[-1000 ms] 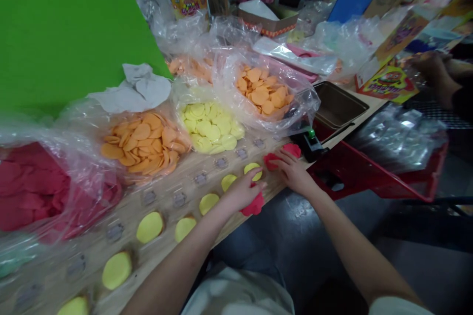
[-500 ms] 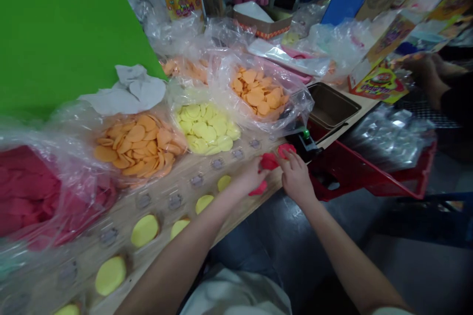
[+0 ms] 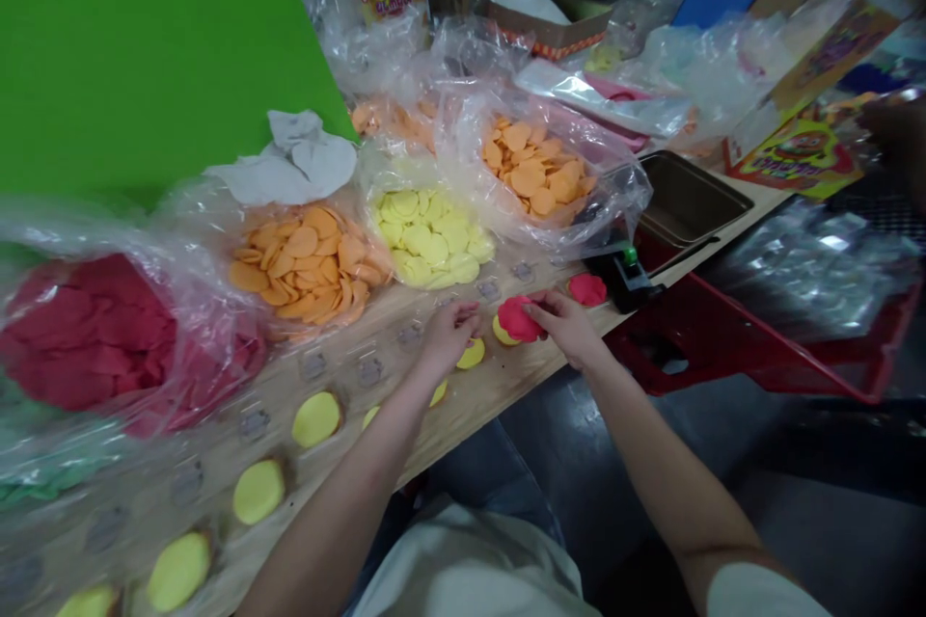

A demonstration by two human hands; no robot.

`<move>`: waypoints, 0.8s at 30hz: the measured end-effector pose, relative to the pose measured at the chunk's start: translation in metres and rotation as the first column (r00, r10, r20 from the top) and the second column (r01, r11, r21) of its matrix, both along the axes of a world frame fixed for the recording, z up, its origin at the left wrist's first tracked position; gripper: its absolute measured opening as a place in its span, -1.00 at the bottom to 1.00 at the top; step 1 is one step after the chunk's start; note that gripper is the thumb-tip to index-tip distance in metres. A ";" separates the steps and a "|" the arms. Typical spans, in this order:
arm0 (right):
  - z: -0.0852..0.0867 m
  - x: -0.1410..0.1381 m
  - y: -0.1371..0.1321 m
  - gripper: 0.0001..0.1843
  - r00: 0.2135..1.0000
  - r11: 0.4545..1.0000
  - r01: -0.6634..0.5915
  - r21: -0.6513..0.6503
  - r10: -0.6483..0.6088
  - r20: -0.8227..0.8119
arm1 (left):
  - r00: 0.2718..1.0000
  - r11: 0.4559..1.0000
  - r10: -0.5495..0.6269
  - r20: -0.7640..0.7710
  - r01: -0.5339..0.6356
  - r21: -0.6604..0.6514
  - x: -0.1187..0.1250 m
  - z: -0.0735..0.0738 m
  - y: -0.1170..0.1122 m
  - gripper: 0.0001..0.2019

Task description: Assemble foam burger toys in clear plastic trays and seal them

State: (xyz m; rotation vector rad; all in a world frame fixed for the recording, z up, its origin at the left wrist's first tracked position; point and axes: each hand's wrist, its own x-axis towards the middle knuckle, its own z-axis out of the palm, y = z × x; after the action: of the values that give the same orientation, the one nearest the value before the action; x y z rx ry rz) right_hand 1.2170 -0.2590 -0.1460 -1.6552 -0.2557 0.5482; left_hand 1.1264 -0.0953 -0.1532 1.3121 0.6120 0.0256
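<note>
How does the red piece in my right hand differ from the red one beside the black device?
The held red piece is pinched in your right hand, while the other red piece lies untouched. The held red piece partly hides a yellow disc from view; the other red piece sits next to the black device. Both are red with wavy edges.

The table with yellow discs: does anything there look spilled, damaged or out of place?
No clear spill or damage stands out. The white sheet looks untidy: crumpled, between the green panel and the left orange pile.
</note>
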 end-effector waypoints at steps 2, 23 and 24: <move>-0.001 0.004 0.004 -0.69 0.992 0.993 -0.077 -0.089 0.086 0.093 | 0.997 0.995 0.066 0.035 -0.068 0.078 -0.005 -0.004 0.005 -0.82; -0.032 -0.044 -0.031 -0.41 0.503 0.526 0.373 -0.764 0.577 0.644 | 0.802 0.170 -0.589 -0.093 0.236 0.957 -0.020 -0.014 -0.029 -0.34; -0.034 -0.048 -0.029 -0.40 0.488 0.511 0.389 -0.767 0.592 0.641 | 0.801 0.161 -0.589 -0.107 0.246 0.956 -0.021 -0.016 -0.030 -0.31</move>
State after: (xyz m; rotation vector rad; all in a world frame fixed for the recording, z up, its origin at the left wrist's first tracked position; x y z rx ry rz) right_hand 1.1695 -0.2882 -0.1797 -2.9032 -1.0292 -0.2850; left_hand 1.1058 -0.1254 -0.1694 2.6171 -0.2045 0.1399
